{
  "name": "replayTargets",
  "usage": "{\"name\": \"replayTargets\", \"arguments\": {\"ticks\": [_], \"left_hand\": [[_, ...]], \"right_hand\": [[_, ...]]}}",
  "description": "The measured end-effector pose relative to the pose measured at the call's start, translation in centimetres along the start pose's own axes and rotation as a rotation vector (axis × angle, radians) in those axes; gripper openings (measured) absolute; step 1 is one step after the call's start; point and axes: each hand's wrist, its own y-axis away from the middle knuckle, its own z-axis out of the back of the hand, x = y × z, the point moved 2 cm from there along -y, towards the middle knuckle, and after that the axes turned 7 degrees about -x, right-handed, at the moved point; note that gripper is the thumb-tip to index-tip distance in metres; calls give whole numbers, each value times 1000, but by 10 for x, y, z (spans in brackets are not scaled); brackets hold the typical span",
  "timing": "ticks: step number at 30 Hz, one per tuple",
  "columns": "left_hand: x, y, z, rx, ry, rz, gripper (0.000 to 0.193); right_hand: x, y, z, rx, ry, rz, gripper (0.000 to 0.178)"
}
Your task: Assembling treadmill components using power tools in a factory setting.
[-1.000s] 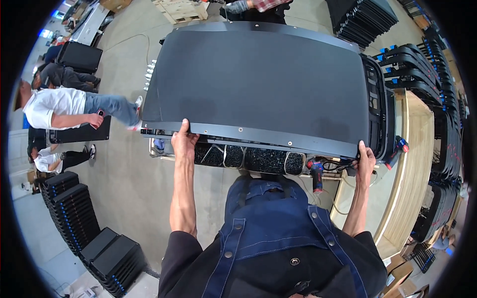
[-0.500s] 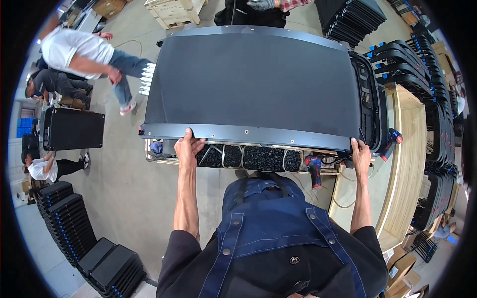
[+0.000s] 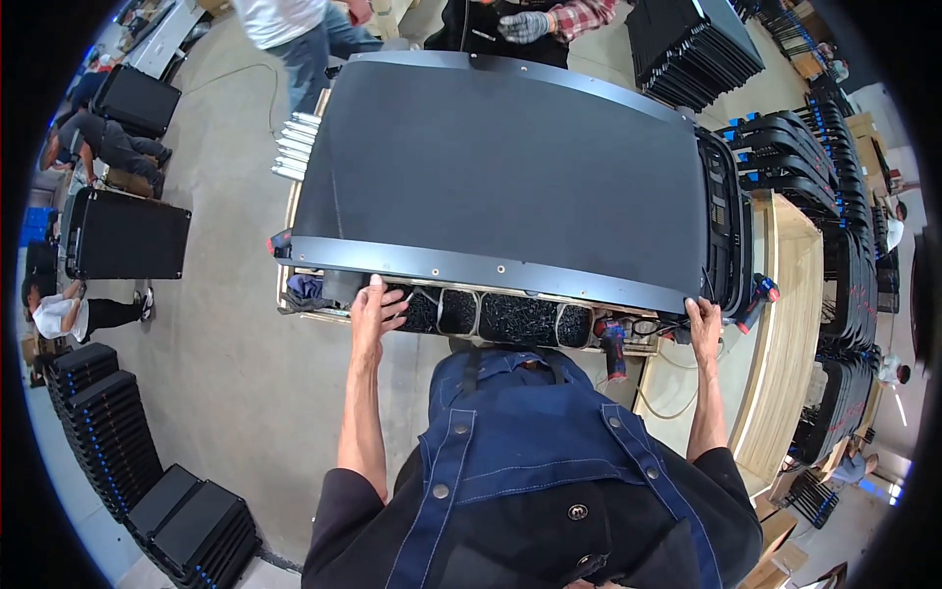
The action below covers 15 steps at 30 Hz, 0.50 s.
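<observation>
Head view: I see the panel beyond the bins, matte dark grey, faint line near its left end; shinier near rail, dotted with holes. Hands well apart: left hand at rail, fingers spread; right hand at near right corner, grip unclear.

1. Smooth grey concrete floor spreads through the workshop, evenly lit.
2. At lower left, black panels stand in tall stacks.
3. Another black stack rises at upper right, near curved black frames.
4. A long, open pale-wood crate stands at right.
5. Cardboard boxes sit at lower right.
</observation>
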Motion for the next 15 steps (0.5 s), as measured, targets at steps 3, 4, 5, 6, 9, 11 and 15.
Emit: {"name": "replayTargets", "arguments": {"ticks": [3, 4, 5, 6, 9, 11, 15], "left_hand": [[12, -25, -10, 113, 511, 93, 62], [22, -40, -6, 130, 627, 75, 49], [39, -55, -1, 85, 592, 72, 45], [51, -61, -2, -25, 639, 76, 36], [62, -49, -5, 80, 781, -13, 28], [64, -61, -24, 135, 731, -11, 27], [68, -83, -10, 277, 689, -34, 17]], "right_hand": [[4, 9, 11, 53, 144, 267, 69], [41, 12, 16, 124, 257, 347, 64], [41, 5, 18, 151, 346, 355, 51], [44, 1, 21, 170, 295, 322, 37], [35, 4, 34, 190, 339, 363, 32], [16, 15, 41, 216, 350, 370, 31], [-9, 9, 33, 147, 333, 615, 25]]}}
